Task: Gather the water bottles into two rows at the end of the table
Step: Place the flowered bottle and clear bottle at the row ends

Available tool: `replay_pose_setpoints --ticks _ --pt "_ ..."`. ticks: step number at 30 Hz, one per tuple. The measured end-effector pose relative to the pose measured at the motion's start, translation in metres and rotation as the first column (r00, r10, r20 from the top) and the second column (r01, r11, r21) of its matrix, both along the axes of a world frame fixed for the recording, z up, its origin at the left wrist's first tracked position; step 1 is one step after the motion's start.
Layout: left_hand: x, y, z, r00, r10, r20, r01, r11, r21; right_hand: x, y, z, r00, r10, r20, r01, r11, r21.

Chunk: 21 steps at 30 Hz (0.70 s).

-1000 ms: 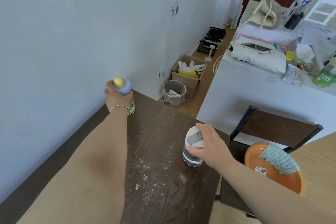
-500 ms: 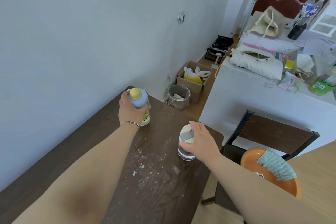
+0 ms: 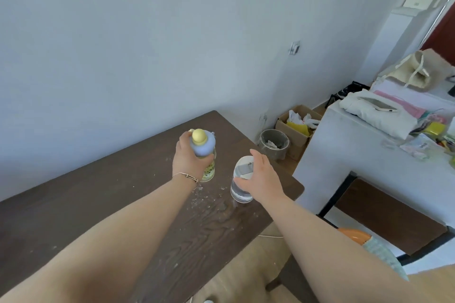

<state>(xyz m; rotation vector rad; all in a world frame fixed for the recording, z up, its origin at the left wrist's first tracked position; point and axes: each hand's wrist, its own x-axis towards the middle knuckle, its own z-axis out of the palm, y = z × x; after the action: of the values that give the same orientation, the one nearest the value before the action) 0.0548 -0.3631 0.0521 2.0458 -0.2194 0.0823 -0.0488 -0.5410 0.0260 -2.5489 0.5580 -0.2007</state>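
Observation:
A bottle with a blue cap and yellow knob (image 3: 203, 147) stands upright near the far end of the dark wooden table (image 3: 98, 199). My left hand (image 3: 189, 162) is wrapped around its upper body. To its right stands a clear bottle with a white-and-grey lid (image 3: 241, 184), close to the table's right edge. My right hand (image 3: 263, 179) grips it from the right side and over the lid. The two bottles stand a hand's width apart.
White specks and wet marks (image 3: 206, 200) lie on the table just before the bottles. Beyond the table's end stand a bin (image 3: 274, 142) and a cardboard box (image 3: 299, 128). A white counter (image 3: 364, 155) with clutter and a chair (image 3: 384, 216) holding an orange bowl (image 3: 354, 236) are on the right.
My left hand has brought the blue-capped bottle away from the wall, toward the clear bottle. The clear bottle has stayed in my right hand. The camera has turned to the left.

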Motion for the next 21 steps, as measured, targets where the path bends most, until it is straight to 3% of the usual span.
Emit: replay_pose_setpoints --ticks 12,21 --pt "-0.124 0.103 0.011 0.958 0.285 -0.026 -0.285 0.958 0.014 -0.052 0.084 0.018 0.963 0.259 0.078 -0.264 0.963 0.058" --pt "-0.193 0.202 0.001 0.890 0.451 -0.064 -0.448 0.892 0.053 -0.083 0.176 0.012 0.923 0.383 0.033 -0.385 0.918 0.097"
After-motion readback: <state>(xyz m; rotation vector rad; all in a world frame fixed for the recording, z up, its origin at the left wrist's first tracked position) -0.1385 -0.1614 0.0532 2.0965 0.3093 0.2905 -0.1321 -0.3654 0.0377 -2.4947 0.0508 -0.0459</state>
